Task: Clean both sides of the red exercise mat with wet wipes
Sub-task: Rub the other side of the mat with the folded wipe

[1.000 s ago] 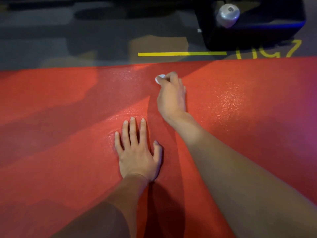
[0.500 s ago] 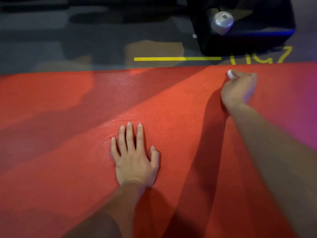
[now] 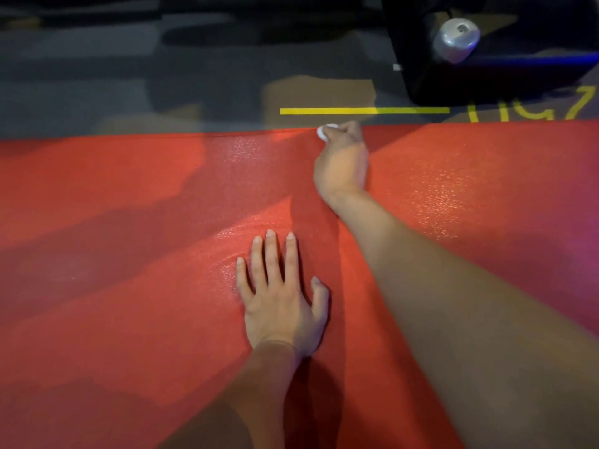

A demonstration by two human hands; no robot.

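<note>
The red exercise mat (image 3: 129,270) lies flat on the floor and fills most of the view. My left hand (image 3: 278,296) rests palm down on its middle, fingers straight and spread. My right hand (image 3: 342,160) reaches to the mat's far edge with its fingers curled round a small white wet wipe (image 3: 325,131), which is pressed on the mat right at that edge. Most of the wipe is hidden inside the hand.
Beyond the mat is dark grey floor with a yellow tape line (image 3: 363,110) and yellow markings (image 3: 531,110). A black piece of equipment (image 3: 486,79) with a silver knob (image 3: 457,40) stands at the far right, close to the mat's edge.
My right hand swept with the wipe from the centre out to the right, then back left to the mat's far edge. My left hand stayed flat in place.
</note>
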